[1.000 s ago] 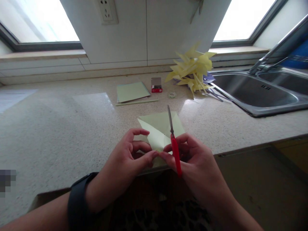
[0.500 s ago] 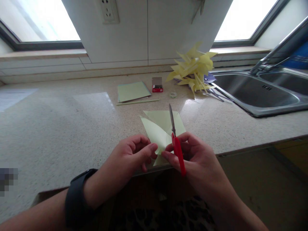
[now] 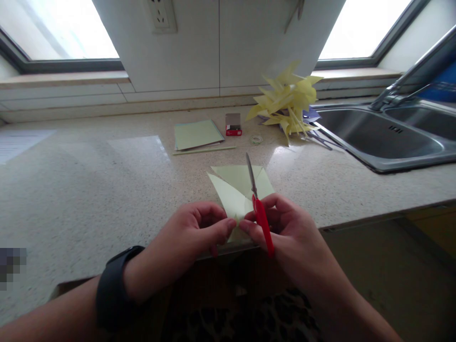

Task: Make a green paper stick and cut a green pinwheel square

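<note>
A pale yellow-green sheet of paper (image 3: 237,197), with cuts running in from its corners, lies at the counter's front edge. My left hand (image 3: 199,228) pinches the paper's near left part between thumb and finger. Close beside it, my right hand (image 3: 285,225) pinches the same paper near the thumb tips. Red-handled scissors (image 3: 262,225) rest in my right hand as well, blades closed and pointing away from me over the paper. The fingers and the scissors hide part of the sheet.
Behind the paper are a stack of paper sheets (image 3: 197,135), a thin stick (image 3: 204,150), a small red box (image 3: 233,127) and a pale ring-shaped coil (image 3: 256,139). Yellow paper pinwheels (image 3: 288,99) lie at the back right, by the steel sink (image 3: 377,164).
My left thumb has come in to the paper and closed on it near my right thumb. The scissors have tilted slightly to the left.
</note>
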Available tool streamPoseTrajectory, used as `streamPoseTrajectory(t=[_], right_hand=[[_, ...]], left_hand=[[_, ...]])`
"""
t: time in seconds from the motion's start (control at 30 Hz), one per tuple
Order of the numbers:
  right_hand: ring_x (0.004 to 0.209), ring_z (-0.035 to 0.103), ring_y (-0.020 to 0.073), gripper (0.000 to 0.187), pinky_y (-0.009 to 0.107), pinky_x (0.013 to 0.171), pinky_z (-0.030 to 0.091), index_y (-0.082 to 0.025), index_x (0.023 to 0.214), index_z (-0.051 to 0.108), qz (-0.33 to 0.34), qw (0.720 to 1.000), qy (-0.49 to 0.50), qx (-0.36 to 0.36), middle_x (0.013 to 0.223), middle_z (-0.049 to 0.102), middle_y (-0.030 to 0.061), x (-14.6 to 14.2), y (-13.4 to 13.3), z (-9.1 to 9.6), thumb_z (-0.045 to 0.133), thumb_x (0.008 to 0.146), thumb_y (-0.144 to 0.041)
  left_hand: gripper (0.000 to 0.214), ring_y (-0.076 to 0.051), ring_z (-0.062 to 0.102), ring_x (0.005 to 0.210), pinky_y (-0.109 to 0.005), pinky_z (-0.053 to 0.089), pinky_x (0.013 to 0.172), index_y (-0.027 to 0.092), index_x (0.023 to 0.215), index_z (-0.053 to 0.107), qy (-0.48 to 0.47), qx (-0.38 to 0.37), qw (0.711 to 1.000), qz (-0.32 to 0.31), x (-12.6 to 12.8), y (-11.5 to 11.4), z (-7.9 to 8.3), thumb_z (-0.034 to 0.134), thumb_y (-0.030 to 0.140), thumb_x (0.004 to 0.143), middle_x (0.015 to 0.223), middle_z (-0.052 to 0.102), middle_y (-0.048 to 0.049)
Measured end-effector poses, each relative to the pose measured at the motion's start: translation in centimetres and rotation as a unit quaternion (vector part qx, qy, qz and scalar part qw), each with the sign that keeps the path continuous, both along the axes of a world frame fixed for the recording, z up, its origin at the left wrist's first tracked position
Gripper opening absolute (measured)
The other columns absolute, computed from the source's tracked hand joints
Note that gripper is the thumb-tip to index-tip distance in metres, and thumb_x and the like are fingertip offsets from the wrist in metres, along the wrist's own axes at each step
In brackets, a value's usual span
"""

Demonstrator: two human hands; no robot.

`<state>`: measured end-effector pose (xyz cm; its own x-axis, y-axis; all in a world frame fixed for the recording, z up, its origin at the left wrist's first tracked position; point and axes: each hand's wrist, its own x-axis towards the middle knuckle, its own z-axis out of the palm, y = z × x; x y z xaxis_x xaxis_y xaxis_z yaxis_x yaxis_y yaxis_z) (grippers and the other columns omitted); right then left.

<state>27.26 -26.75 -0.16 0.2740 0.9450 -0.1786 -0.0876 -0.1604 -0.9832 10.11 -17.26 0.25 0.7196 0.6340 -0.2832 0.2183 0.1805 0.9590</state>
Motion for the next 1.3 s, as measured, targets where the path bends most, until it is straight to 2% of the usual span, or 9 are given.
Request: streamPoseTrajectory(t=[0.13, 0.33, 0.6, 0.93, 1.3], right_hand=[[0.065, 0.065, 0.0155, 0.034, 0.026, 0.057, 0.048, -0.020, 0.085, 0.060, 0.005, 1.000, 0.010, -0.004, 0.074, 0.071, 0.0012, 0.0, 0.0, -0.1, 0.084, 0.077, -0.041], [0.062, 0.061, 0.0124, 0.032, 0.022, 0.053, 0.044, -0.020, 0.085, 0.061, 0.001, 1.000, 0.025, 0.008, 0.073, 0.071, -0.0004, 0.1, 0.0, -0.6, 0.087, 0.073, -0.033], [0.060, 0.056, 0.0104, 0.030, 0.021, 0.052, 0.041, -0.021, 0.085, 0.062, -0.003, 1.000, 0.015, 0.014, 0.071, 0.068, -0.0024, 0.2, -0.2, -0.5, 0.086, 0.075, -0.034], [0.064, 0.061, 0.0103, 0.032, 0.020, 0.057, 0.047, -0.020, 0.084, 0.061, 0.017, 0.999, 0.039, 0.016, 0.073, 0.070, -0.0022, 0.1, 0.3, 0.1, 0.089, 0.070, -0.028], [0.065, 0.064, 0.0132, 0.032, 0.022, 0.055, 0.049, -0.021, 0.085, 0.060, 0.046, 0.997, -0.063, 0.023, 0.077, 0.074, 0.0004, 0.8, 1.9, 1.5, 0.087, 0.072, -0.034]], left_hand=[[0.024, -0.008, 0.051, 0.057, -0.017, 0.042, 0.053, 0.017, 0.076, 0.068, -0.020, -0.022, 1.000, -0.001, 0.0, 0.0, 0.1, 0.074, 0.039, 0.086, 0.066, 0.060, 0.0045], [0.025, -0.008, 0.051, 0.055, -0.017, 0.041, 0.051, 0.016, 0.078, 0.069, 0.016, -0.002, 1.000, -0.009, 0.1, 0.1, 0.1, 0.073, 0.040, 0.086, 0.066, 0.061, 0.0041], [0.025, -0.009, 0.052, 0.056, -0.018, 0.040, 0.052, 0.016, 0.078, 0.069, 0.017, -0.013, 1.000, -0.018, 0.1, 0.0, 0.3, 0.073, 0.039, 0.086, 0.068, 0.062, 0.0031], [0.027, -0.009, 0.054, 0.057, -0.018, 0.041, 0.052, 0.015, 0.084, 0.070, 0.008, -0.025, 1.000, -0.015, 0.0, 0.1, 0.1, 0.075, 0.042, 0.085, 0.069, 0.064, 0.0019], [0.025, -0.008, 0.054, 0.053, -0.017, 0.044, 0.050, 0.015, 0.078, 0.068, -0.039, -0.054, 0.997, 0.024, 0.1, 0.3, -0.3, 0.076, 0.038, 0.085, 0.066, 0.065, 0.0024]])
